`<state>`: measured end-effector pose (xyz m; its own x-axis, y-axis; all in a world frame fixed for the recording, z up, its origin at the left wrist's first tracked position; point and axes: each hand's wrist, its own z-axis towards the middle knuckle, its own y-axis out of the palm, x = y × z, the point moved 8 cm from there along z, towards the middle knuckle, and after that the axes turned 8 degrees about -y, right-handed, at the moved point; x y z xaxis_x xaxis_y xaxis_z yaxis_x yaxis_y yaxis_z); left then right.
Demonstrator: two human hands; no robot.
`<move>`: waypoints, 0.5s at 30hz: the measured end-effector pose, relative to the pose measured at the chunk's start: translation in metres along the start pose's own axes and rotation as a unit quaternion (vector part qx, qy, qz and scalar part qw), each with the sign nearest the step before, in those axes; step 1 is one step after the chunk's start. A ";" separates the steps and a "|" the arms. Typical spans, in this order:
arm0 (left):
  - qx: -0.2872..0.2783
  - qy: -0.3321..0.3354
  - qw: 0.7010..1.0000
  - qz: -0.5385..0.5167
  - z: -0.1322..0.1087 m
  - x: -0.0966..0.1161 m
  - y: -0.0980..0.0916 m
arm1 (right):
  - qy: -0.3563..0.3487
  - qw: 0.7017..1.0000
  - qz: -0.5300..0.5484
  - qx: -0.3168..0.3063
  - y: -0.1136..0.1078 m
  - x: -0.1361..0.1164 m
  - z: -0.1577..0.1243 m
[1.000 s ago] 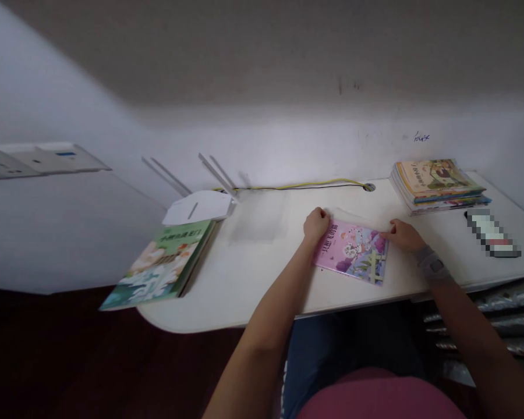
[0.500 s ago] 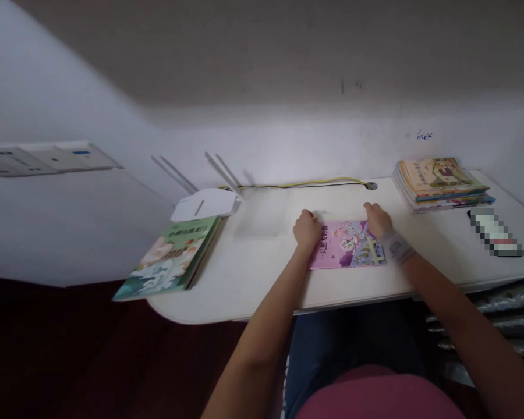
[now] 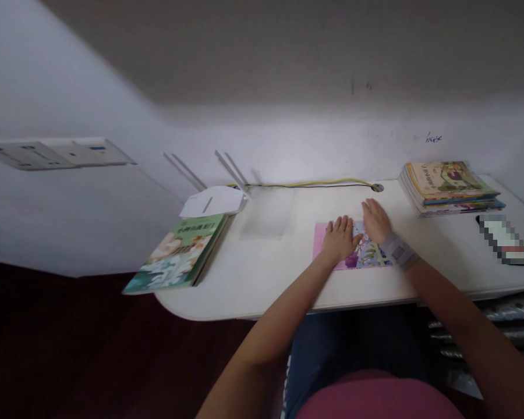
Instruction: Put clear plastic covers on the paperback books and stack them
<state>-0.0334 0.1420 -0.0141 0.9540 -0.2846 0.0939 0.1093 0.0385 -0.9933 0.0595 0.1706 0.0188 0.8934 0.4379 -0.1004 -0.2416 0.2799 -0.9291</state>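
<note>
A pink and purple illustrated book (image 3: pixel 372 256) lies closed on the white desk in front of me. My left hand (image 3: pixel 340 237) rests flat on its cover with the fingers spread, hiding part of the picture and the title. At the book's upper right side is my right hand (image 3: pixel 376 221), its fingers stretched toward the wall and nothing seen in them. Whether the right hand presses on the cover or hovers just over it, I cannot tell. A grey band with a square face sits on the right wrist.
To the left, green picture books (image 3: pixel 179 253) overhang the desk's rounded edge, beside a white router (image 3: pixel 212 202) with upright antennas. A stack of books (image 3: pixel 449 189) and a phone (image 3: pixel 505 240) lie on the right. A yellow cable (image 3: pixel 314 183) runs along the wall to a desk hole.
My left hand has moved from the book's left edge onto its cover, and its fingers have opened out. My right hand stays near the upper right corner. The view has shifted slightly left.
</note>
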 end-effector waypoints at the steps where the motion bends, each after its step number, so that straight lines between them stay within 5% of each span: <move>1: -0.007 0.005 1.000 0.010 0.000 0.000 0.001 | -0.035 0.999 0.029 0.013 0.004 -0.015 0.001; 5: -0.024 0.024 0.999 0.039 -0.001 0.002 0.004 | -0.156 0.981 0.118 -0.006 0.025 -0.057 -0.007; 9: -0.019 0.024 0.999 0.019 0.001 -0.008 0.002 | -0.153 0.985 0.071 -0.041 0.027 -0.040 -0.019; 15: 0.006 -0.056 0.998 -0.004 -0.005 -0.057 -0.008 | -0.149 0.987 0.020 -0.062 0.018 -0.018 -0.029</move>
<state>-0.0899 0.1527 -0.0123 0.9783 -0.1753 0.1102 0.1204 0.0485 -0.9915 0.0501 0.1427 -0.0065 0.7287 0.6833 -0.0464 -0.2098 0.1582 -0.9649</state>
